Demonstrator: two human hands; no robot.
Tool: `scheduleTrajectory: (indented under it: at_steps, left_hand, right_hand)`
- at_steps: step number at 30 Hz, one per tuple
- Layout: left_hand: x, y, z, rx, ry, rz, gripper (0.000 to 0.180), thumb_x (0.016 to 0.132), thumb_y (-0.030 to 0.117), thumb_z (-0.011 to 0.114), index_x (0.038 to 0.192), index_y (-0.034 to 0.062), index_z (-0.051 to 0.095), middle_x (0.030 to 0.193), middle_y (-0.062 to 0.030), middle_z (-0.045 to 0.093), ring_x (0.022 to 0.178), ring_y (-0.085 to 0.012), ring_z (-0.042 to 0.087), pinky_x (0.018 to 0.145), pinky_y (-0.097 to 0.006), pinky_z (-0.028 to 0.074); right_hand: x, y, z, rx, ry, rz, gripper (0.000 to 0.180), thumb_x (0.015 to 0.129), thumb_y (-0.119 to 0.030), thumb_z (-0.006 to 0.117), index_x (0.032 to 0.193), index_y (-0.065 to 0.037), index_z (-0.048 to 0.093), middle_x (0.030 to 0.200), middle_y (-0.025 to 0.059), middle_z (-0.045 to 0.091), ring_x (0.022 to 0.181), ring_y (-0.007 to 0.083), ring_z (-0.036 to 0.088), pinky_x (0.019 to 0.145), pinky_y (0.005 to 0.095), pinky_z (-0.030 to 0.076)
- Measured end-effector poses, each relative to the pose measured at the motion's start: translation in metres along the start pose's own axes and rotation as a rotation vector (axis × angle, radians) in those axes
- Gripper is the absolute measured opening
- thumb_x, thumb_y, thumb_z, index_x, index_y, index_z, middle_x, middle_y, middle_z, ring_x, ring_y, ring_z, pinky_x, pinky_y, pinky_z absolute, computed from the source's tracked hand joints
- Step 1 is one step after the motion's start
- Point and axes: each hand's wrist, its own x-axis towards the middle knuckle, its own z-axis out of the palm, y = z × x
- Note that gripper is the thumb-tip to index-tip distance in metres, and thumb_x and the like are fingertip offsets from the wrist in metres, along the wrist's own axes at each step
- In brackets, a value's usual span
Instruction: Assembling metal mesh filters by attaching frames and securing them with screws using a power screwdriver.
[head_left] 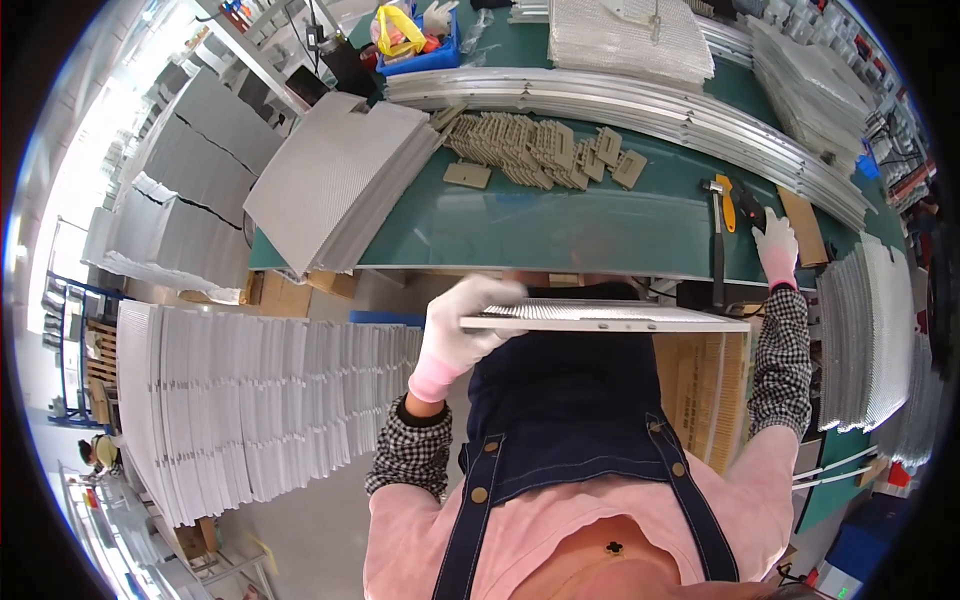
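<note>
My left hand (468, 325), in a white glove with a pink cuff, is closed round the left end of a white-framed panel (640, 325). The panel is held nearly edge-on in front of my body, and its ribbed grey face shows only as a thin strip. At the right of the green table my right hand (776, 248), gloved the same way, stretches its fingers beside a black tool (748, 207); whether they touch it is unclear. A hammer (718, 240) with a dark handle and an orange-yellow tool (727, 205) lie just left of that hand.
Tan plastic pieces (520, 148) lie in rows on the green table (500, 225). Long metal strips (640, 110) cross behind them. Stacked white panels (335, 180) stand at left, more panels (270, 400) below, and others (865, 335) at right. A blue bin (425, 58) sits far back.
</note>
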Motion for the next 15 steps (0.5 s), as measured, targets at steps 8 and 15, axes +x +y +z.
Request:
scheduleTrajectory:
  at_steps: [8,15]
  left_hand:
    - [0.030,0.060,-0.053,-0.235,0.047,0.326,0.022,0.078,0.015,0.083,0.084,-0.0036,0.072,0.084,-0.0129,0.071,0.075,-0.0232,0.068,0.066,-0.031,0.054]
    - [0.048,0.070,-0.029,-0.335,-0.118,0.719,0.019,0.078,0.014,0.079,0.087,-0.0020,0.073,0.086,-0.0154,0.071,0.078,-0.0281,0.069,0.072,-0.039,0.057]
  right_hand:
    - [-0.037,-0.098,-0.026,0.240,-0.183,-0.109,0.048,0.089,-0.049,0.061,0.109,-0.005,0.056,0.103,0.0199,0.070,0.101,0.0394,0.067,0.085,0.0491,0.053]
    - [-0.022,-0.038,-0.012,1.033,-0.224,-0.038,0.020,0.085,-0.018,0.069,0.082,-0.003,0.057,0.066,0.0057,0.059,0.059,0.0142,0.058,0.057,0.0325,0.049]
